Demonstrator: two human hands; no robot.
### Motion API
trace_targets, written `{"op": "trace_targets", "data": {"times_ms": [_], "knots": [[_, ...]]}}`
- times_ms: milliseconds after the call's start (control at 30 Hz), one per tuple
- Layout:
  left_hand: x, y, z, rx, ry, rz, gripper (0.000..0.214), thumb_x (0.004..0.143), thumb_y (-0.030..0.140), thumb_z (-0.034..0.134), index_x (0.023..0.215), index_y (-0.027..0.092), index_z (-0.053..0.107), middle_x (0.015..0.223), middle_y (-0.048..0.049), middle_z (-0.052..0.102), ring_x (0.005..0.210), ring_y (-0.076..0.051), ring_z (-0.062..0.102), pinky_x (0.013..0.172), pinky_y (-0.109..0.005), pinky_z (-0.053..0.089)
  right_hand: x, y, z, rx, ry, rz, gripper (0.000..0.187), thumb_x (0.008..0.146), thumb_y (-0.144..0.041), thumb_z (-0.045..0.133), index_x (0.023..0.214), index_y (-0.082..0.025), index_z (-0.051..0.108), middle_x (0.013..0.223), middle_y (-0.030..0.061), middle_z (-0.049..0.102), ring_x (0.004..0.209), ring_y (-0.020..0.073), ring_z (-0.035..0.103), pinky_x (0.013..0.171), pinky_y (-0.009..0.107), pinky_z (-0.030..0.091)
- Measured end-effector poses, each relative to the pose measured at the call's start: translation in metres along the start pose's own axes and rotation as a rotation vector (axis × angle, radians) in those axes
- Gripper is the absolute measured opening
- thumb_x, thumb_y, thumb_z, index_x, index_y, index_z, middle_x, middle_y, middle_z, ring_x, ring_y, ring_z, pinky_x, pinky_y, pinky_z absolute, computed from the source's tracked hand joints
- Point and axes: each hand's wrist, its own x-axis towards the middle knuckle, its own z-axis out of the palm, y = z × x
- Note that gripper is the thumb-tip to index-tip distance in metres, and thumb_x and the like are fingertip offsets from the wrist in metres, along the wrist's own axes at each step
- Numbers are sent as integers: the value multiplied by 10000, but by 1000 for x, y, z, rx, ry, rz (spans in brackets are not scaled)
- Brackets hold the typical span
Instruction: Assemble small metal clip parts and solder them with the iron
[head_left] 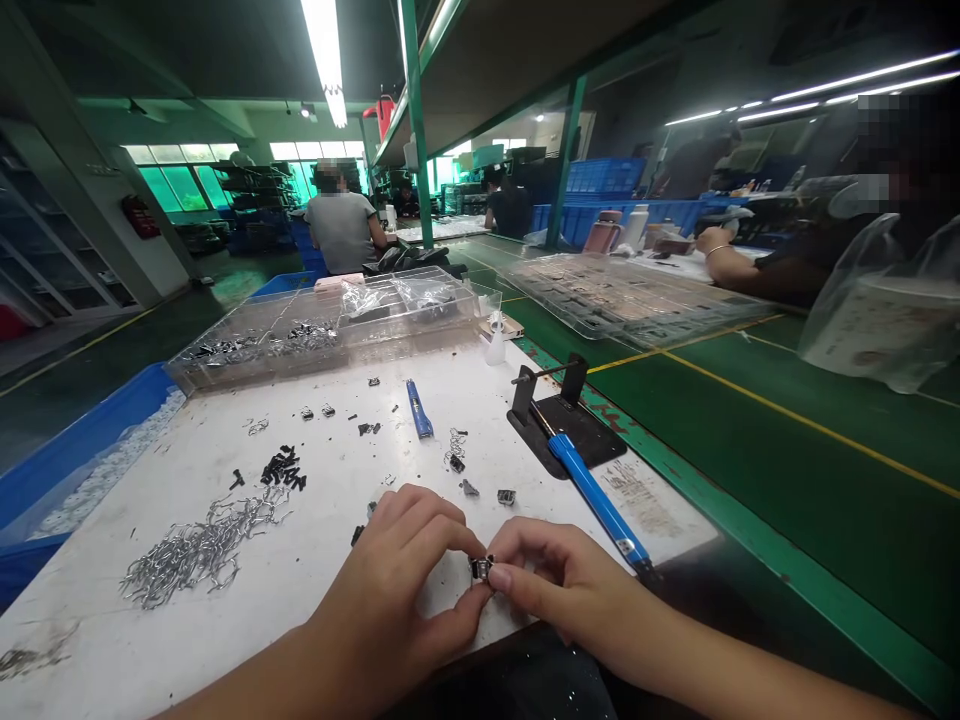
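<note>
Near the front edge of the white table, a small black-and-silver clip-like part (481,569) is pinched between both hands. My left hand (409,575) grips its left side with thumb and forefinger. On its right side, the thumb and forefinger of my right hand (559,575) close on it. Just beyond the fingers lies another small dark part (506,496). To the left rest a heap of bent silver wire pieces (202,545) and a pile of black plastic pieces (283,467). My fingers partly cover the held part.
A blue soldering iron (592,490) leans on a black stand (566,425) at the right. A blue tool (419,410) lies mid-table. Behind stands a clear divided tray (247,365); a blue bin (142,395) is at left. Other people sit farther off.
</note>
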Motion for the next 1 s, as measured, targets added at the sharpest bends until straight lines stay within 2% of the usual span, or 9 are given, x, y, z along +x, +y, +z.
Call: {"op": "trace_targets", "data": {"times_ms": [100, 233, 433, 600, 800, 867, 933, 1000], "knots": [[0, 1, -2, 7, 17, 10, 100, 806, 189, 655, 867, 205, 577, 822, -58, 655, 804, -225, 579, 726, -358, 400, 0, 1, -2, -9, -17, -6, 312, 818, -469, 671, 821, -160, 623, 651, -35, 517, 518, 74, 396, 428, 196, 269], [1, 2, -3, 8, 62, 36, 130, 803, 168, 656, 895, 210, 574, 800, -51, 655, 795, -218, 573, 729, -355, 417, 0, 6, -4, -18, -16, 21, 370, 906, -525, 514, 901, -168, 611, 678, -24, 566, 446, 53, 391, 409, 185, 294], [1, 2, -1, -1, 120, 55, 157, 795, 92, 644, 901, 201, 603, 802, -40, 651, 800, -210, 567, 724, -350, 429, 1, 7, -2, 13, 3, 32, 341, 819, -475, 662, 932, -160, 600, 627, -37, 503, 548, 83, 435, 416, 159, 314], [0, 3, 0, -24, 137, 51, 162, 789, 88, 663, 903, 191, 610, 816, -39, 636, 799, -202, 547, 715, -346, 439, 3, 7, -3, 12, -6, 36, 330, 840, -474, 633, 957, -168, 600, 628, -34, 520, 525, 80, 430, 401, 156, 327], [-1, 3, -1, 8, 140, 84, 255, 783, 108, 667, 1016, 175, 589, 905, -62, 648, 856, -214, 546, 751, -371, 456, 4, 4, -3, 45, 4, 49, 342, 810, -487, 647, 913, -163, 606, 601, -35, 526, 518, 82, 462, 401, 153, 350], [-4, 3, -4, 18, 167, 151, 299, 796, 102, 627, 1086, 144, 566, 945, -87, 649, 882, -221, 549, 777, -389, 462, 4, 2, -3, 58, 14, 57, 356, 794, -495, 655, 905, -161, 603, 596, -36, 530, 511, 81, 470, 398, 152, 354], [-8, 6, -7, 40, 226, 278, 314, 804, 83, 574, 1115, 117, 549, 935, -100, 660, 880, -221, 561, 785, -401, 468, 4, 2, -2, 71, 19, 59, 357, 782, -495, 663, 888, -160, 596, 590, -42, 536, 477, 69, 456, 388, 151, 352], [-12, 10, -11, 119, 296, 380, 228, 811, 71, 546, 1027, 141, 571, 864, -76, 679, 842, -210, 579, 785, -399, 477, 4, 1, -2, 84, 24, 60, 350, 777, -486, 668, 875, -160, 588, 586, -47, 543, 447, 57, 440, 382, 149, 350]]}}
